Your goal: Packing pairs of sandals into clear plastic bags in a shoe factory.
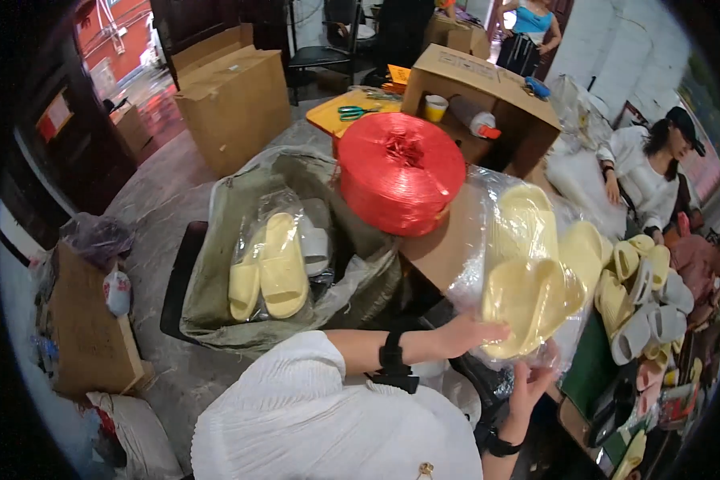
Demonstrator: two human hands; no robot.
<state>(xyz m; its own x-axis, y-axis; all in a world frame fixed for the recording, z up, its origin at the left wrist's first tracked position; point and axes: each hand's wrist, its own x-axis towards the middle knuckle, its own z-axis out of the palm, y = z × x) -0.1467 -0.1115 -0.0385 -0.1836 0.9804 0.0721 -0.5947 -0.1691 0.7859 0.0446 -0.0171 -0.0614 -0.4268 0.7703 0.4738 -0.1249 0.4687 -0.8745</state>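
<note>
In the head view, the left hand [462, 335] grasps the near left edge of the bagged yellow slippers [524, 308]; the right hand [530, 386] touches their near right edge, its grip impossible to tell. The red twine roll [400, 176] stands close beyond, the slipper pile [614, 302] just right. Grey floor [164, 240] stretches left past the rim of the open sack [216, 326]

From where I stand, the slippers [524, 300] look like smooth, matt foam or soft plastic, and the clear plastic bag [474, 228] around them gleams in crinkles. The roll [400, 180] of red plastic string is glossy and finely ridged. The sack [222, 240] looks dull and creased, the box [236, 112] matt cardboard, the shirt [336, 432] matt, ribbed cloth.
</note>
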